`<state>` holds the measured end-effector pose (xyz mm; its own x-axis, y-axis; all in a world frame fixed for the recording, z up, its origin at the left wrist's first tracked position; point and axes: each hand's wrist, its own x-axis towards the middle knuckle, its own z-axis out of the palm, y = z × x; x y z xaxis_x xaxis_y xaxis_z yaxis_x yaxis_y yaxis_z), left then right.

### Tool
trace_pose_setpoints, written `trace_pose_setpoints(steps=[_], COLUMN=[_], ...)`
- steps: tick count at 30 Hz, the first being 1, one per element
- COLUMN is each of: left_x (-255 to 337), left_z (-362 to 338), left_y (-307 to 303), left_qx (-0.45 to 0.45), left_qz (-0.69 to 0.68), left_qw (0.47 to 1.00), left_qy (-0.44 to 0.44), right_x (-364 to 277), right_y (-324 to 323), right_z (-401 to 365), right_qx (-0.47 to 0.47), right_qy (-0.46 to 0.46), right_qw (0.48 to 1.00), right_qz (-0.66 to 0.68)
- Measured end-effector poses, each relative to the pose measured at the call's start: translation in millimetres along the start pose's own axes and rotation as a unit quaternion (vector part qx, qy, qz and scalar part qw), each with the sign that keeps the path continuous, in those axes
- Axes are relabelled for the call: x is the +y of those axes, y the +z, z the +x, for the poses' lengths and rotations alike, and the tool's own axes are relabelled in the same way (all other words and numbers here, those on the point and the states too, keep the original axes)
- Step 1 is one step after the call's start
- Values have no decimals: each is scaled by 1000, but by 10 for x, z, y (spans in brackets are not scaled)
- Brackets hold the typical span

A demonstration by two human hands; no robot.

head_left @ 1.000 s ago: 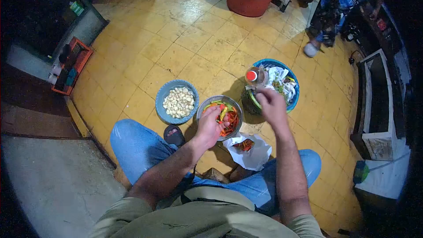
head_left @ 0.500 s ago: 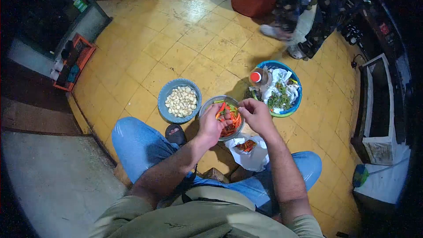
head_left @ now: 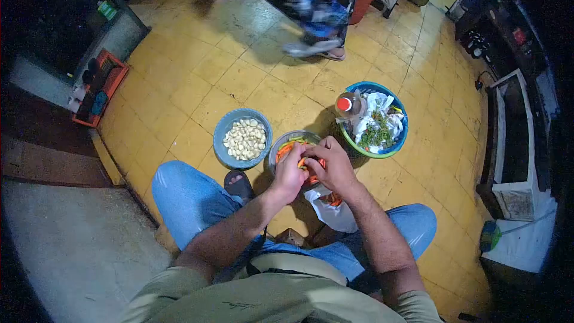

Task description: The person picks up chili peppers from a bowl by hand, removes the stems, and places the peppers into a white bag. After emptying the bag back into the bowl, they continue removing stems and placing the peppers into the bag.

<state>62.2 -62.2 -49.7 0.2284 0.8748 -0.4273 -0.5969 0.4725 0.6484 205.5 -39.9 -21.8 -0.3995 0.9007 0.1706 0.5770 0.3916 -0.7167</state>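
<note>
Fingertips (head_left: 299, 157) of both hands are curled in tight and meet on one orange-red chilli (head_left: 304, 163). The left hand (head_left: 290, 174) and right hand (head_left: 336, 166) pinch it between them, right over the grey bowl (head_left: 274, 151) of mixed chillies (head_left: 286, 146). Just left sits a blue bowl (head_left: 222, 133) of garlic cloves (head_left: 244, 137). Under the right wrist is a white plastic bag (head_left: 336, 215) (more chillies inside). Further right there's a blue basin (head_left: 399, 137) with greens (head_left: 375, 136) and a red-capped bottle (head_left: 345, 105). Another person (head_left: 311, 6) walks past up top.

Yellow tiled floor (head_left: 239, 78), orange crate (head_left: 98, 87) left, dim edges
</note>
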Motion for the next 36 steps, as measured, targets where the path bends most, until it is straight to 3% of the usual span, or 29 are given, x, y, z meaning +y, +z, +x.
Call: trace_pose_setpoints(steps=[5, 11, 16, 19, 21, 24, 28, 32, 36], left_x=[-13, 33, 41, 61, 73, 88, 101, 122, 185], left_z=[2, 49, 49, 46, 31, 23, 23, 49, 14], left_y=[22, -26, -3, -4, 3, -12, 8, 11, -3], left_qx=[0, -24, 5, 6, 16, -17, -25, 30, 55], left_qz=[-12, -27, -4, 6, 33, 33, 40, 18, -35], left_qw=[1000, 999, 999, 999, 998, 999, 998, 998, 998], left_qy=[4, 12, 35, 37, 44, 32, 30, 49, 11], right_x=[-20, -4, -36, -69, -73, -84, 13, 389, 709], right_y=[-46, -141, -199, -265, -361, -457, -608, -930, -1058], right_z=[7, 46, 52, 46, 40, 38, 27, -10, -9], right_qx=[17, 58, 96, 87, -10, -39, -54, 133, 230], right_qy=[15, 58, 31, -8, -42, -56, -15, 132, 172], right_qw=[999, 997, 995, 996, 997, 997, 998, 981, 949], right_qz=[47, -3, 17, -7, -69, -35, -13, -46, -125])
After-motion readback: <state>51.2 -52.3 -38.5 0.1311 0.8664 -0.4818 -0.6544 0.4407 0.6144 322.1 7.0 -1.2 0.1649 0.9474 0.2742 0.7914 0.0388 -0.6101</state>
